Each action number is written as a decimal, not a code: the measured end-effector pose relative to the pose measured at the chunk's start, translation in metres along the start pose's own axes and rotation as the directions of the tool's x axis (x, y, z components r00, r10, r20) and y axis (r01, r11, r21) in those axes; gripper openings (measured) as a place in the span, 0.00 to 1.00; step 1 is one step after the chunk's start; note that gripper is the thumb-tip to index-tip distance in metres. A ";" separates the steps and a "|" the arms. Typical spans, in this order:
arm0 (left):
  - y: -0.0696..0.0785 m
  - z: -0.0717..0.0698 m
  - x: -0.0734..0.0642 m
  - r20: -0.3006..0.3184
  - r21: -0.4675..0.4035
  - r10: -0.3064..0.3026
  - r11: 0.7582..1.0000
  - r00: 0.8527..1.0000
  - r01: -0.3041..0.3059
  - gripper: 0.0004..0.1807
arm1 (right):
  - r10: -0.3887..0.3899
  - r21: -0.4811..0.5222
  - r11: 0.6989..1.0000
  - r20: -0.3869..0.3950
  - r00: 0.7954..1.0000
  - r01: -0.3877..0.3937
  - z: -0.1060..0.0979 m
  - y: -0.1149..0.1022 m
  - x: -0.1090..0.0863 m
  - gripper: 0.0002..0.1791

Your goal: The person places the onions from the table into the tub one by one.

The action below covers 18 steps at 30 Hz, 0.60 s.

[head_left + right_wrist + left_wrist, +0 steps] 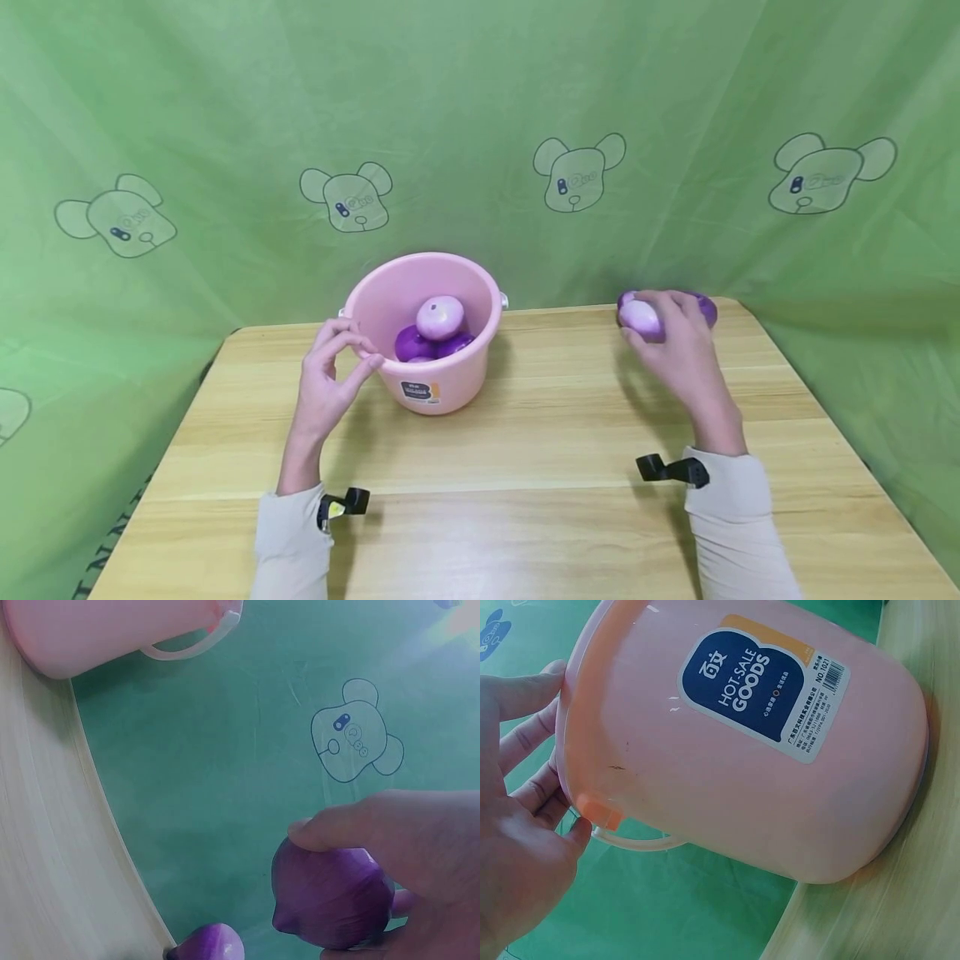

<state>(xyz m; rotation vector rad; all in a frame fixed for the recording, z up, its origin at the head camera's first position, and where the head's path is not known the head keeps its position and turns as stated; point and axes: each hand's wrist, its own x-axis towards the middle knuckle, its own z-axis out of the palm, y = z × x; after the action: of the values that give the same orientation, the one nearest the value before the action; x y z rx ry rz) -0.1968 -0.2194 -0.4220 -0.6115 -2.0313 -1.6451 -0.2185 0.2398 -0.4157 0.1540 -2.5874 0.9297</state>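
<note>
A pink plastic bucket point(431, 385) stands toward the back of the table, left of centre. At its left rim my left hand point(324, 379) pinches the edge between thumb and fingers; the label point(765, 688) faces the left wrist camera. Several purple onions point(439, 317) lie inside the bucket. Near the table's back right corner, my right hand point(678, 342) holds a purple onion point(330, 892), thumb on one side and fingers on the other. The onion hangs above the table in the right wrist view. Another onion point(210, 943) rests by the table's back edge.
A wooden table point(480, 525) carries everything. Behind it hangs a green cloth point(465, 100) printed with bear heads. The bucket's pale handle point(196, 649) hangs loose at its side. Each sleeve cuff has a black wrist camera point(671, 472).
</note>
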 end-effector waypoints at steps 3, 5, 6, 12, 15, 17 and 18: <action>-0.002 0.000 0.000 0.002 -0.008 0.016 1.000 1.000 -0.016 0.08 | -0.012 0.002 1.000 -0.014 1.000 0.012 0.000 -0.003 -0.001 0.29; -0.002 0.000 0.000 0.004 -0.010 0.023 1.000 1.000 -0.023 0.07 | -0.017 0.003 1.000 -0.021 1.000 0.017 0.000 -0.006 -0.001 0.28; -0.002 0.000 0.000 0.004 -0.010 0.023 1.000 1.000 -0.023 0.07 | -0.020 0.003 1.000 -0.024 1.000 0.020 0.000 -0.007 -0.001 0.28; -0.001 -0.001 -0.001 0.000 -0.015 0.006 1.000 1.000 -0.006 0.07 | -0.035 0.010 0.999 -0.030 0.999 0.035 -0.001 -0.012 0.000 0.29; -0.002 -0.001 -0.001 0.001 -0.022 0.005 1.000 1.000 -0.005 0.07 | -0.039 0.019 0.999 -0.032 0.999 0.040 -0.002 -0.014 0.000 0.30; -0.002 -0.001 -0.001 0.000 -0.022 0.004 1.000 1.000 -0.004 0.07 | -0.044 0.029 0.999 -0.030 0.999 0.044 -0.002 -0.015 0.000 0.30; -0.003 0.000 0.000 0.001 -0.021 0.005 1.000 1.000 -0.005 0.06 | -0.046 0.034 0.998 -0.029 0.998 0.047 -0.001 -0.015 0.000 0.30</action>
<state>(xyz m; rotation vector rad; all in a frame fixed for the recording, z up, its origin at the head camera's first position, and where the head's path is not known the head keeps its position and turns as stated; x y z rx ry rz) -0.1981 -0.2203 -0.4244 -0.6241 -2.0137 -1.6658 -0.2144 0.2287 -0.4058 0.2084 -2.5314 0.9536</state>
